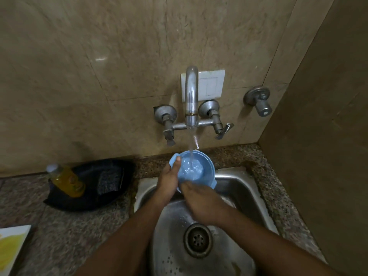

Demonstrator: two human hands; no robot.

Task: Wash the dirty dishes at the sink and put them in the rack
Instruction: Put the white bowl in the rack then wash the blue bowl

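Observation:
A small light-blue plastic bowl [196,166] with side tabs is held over the steel sink [245,186], tilted toward me. Water runs from the wall tap [191,96] straight into it. My left hand [169,180] grips the bowl's left rim, thumb on the tab. My right hand [201,202] wraps the bowl's near underside from below. The sink drain [197,240] lies beneath my forearms. No rack is in view.
A dark tray [111,196] on the speckled granite counter left of the sink holds a yellow dish-soap bottle [66,180] and a scrub pad [109,181]. A white and yellow item [10,246] sits at the left edge. A spare valve [258,100] projects from the wall on the right.

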